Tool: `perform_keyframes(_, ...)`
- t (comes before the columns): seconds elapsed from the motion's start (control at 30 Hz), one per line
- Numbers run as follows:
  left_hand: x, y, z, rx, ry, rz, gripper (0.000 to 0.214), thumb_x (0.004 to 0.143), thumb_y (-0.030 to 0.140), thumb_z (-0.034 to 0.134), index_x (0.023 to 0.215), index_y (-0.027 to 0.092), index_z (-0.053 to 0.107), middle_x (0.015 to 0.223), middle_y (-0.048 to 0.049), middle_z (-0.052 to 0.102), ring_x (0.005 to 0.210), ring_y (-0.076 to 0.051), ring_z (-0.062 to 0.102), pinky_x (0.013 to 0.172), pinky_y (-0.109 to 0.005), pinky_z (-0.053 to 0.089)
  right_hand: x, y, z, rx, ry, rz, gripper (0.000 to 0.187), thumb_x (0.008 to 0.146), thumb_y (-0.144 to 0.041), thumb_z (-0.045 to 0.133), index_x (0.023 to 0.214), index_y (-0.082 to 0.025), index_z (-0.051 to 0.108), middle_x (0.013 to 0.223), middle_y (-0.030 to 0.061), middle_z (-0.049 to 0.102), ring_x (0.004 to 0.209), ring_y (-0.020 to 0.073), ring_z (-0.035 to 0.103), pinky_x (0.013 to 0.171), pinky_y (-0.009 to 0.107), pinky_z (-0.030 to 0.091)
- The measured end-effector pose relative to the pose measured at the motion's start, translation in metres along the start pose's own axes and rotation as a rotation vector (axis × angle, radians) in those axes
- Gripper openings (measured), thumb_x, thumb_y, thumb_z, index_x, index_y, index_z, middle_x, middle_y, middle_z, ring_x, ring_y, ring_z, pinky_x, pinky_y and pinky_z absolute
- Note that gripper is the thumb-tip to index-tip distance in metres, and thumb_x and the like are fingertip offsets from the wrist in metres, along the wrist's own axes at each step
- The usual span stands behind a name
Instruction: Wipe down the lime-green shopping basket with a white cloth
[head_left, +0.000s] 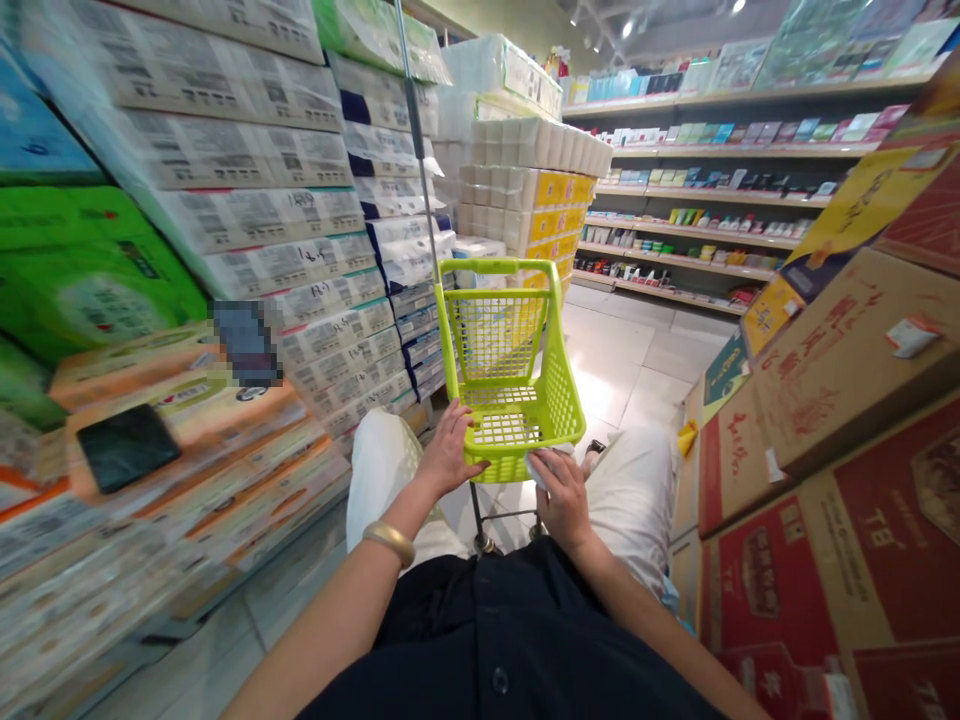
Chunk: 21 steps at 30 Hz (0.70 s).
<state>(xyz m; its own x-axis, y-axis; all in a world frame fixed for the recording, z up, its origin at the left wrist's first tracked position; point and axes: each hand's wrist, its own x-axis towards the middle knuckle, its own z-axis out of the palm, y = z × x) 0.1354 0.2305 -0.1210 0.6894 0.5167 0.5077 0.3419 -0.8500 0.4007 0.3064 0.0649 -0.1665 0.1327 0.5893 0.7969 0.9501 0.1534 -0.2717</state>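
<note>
Far left, shrink-wrapped packs of white tissue rolls [247, 230] are stacked beside the aisle. The left hand [450, 450], grip wide and fingers flat, is laid on the near left corner of the lime-green plastic trolley basket [568, 400], which stands on the pale tiled floor [637, 360] between the knees. Nothing is seen inside the basket. The right hand [562, 497], grip closed on a crumpled white cloth [541, 461], is pressed to the near right rim. Only that corner is met by the cloth; the other rims are untouched. Red printed cardboard boxes [840, 400] are piled at right.

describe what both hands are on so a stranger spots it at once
Between the stacked tissue packs and the red cardboard boxes stands a small cart basket, left hand on its near rim, right hand holding a white cloth there. It alone is lime-green plastic mesh.
</note>
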Motion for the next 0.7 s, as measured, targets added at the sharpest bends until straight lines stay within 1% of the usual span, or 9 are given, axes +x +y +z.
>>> perform_keyframes(0.07,0.000,0.000,0.001,0.004,0.006,0.003,0.060,0.059,0.028,0.079,0.108,0.021,0.045,0.133,-0.0147,0.046,0.143,-0.037,0.027,0.115,-0.058,0.032,0.006,-0.010,0.006,0.020,-0.021,-0.012,0.050,0.083,-0.007,0.044,0.128,-0.022,0.060,0.117,0.0105,0.063,0.114,0.0245,0.052,0.099,0.045,0.044)
perform_keyframes(0.2,-0.003,-0.003,0.000,0.015,0.004,0.004,0.060,0.058,0.023,0.077,0.108,0.021,0.045,0.134,-0.0147,0.045,0.143,-0.037,0.026,0.116,-0.056,0.032,0.024,-0.038,0.018,0.117,-0.192,-0.169,0.053,0.080,-0.005,0.047,0.127,-0.024,0.060,0.114,0.0068,0.065,0.105,0.0221,0.054,0.096,0.041,0.043)
perform_keyframes(0.23,-0.004,-0.004,-0.001,0.017,0.000,0.005,0.060,0.058,0.022,0.077,0.108,0.021,0.045,0.134,-0.0145,0.045,0.143,-0.037,0.026,0.116,-0.056,0.031,0.027,-0.042,0.017,0.141,-0.208,-0.190,0.052,0.080,-0.006,0.047,0.127,-0.024,0.059,0.112,0.0063,0.066,0.103,0.0217,0.054,0.095,0.040,0.043)
perform_keyframes(0.3,-0.005,-0.006,-0.002,0.022,-0.003,0.007,0.060,0.058,0.023,0.077,0.109,0.021,0.044,0.134,-0.0144,0.045,0.143,-0.037,0.025,0.116,-0.057,0.030,0.030,-0.047,0.009,0.182,-0.182,-0.177,0.049,0.081,-0.008,0.047,0.126,-0.022,0.059,0.109,0.0072,0.066,0.101,0.0217,0.055,0.091,0.038,0.044)
perform_keyframes(0.4,-0.006,-0.007,-0.003,0.022,0.008,0.010,0.060,0.060,0.027,0.077,0.110,0.021,0.044,0.134,-0.0144,0.046,0.143,-0.036,0.026,0.115,-0.057,0.031,0.034,-0.044,-0.012,0.249,-0.092,-0.075,0.044,0.081,-0.013,0.047,0.122,-0.019,0.060,0.109,0.0100,0.062,0.100,0.0223,0.056,0.086,0.036,0.046)
perform_keyframes(0.5,-0.006,-0.006,-0.003,0.016,0.014,0.004,0.059,0.060,0.029,0.078,0.108,0.021,0.045,0.134,-0.0140,0.046,0.143,-0.036,0.028,0.115,-0.057,0.032,0.046,-0.034,-0.028,0.294,-0.079,0.022,0.037,0.080,-0.015,0.046,0.112,-0.019,0.064,0.102,0.0088,0.062,0.096,0.0218,0.057,0.084,0.035,0.047)
perform_keyframes(0.6,-0.005,-0.005,-0.003,0.012,0.012,0.002,0.059,0.059,0.029,0.078,0.108,0.021,0.046,0.134,-0.0144,0.047,0.143,-0.037,0.028,0.115,-0.057,0.032,0.065,-0.018,-0.030,0.193,-0.147,0.093,0.031,0.080,-0.014,0.045,0.104,-0.019,0.065,0.095,0.0070,0.063,0.091,0.0216,0.056,0.082,0.034,0.044)
perform_keyframes(0.7,-0.005,-0.005,-0.002,0.006,0.011,0.000,0.059,0.059,0.028,0.079,0.108,0.021,0.047,0.134,-0.0143,0.047,0.143,-0.037,0.028,0.115,-0.057,0.032,0.078,-0.007,-0.021,0.033,-0.269,0.119,0.027,0.083,-0.013,0.046,0.103,-0.021,0.063,0.093,0.0056,0.065,0.087,0.0211,0.055,0.079,0.033,0.039)
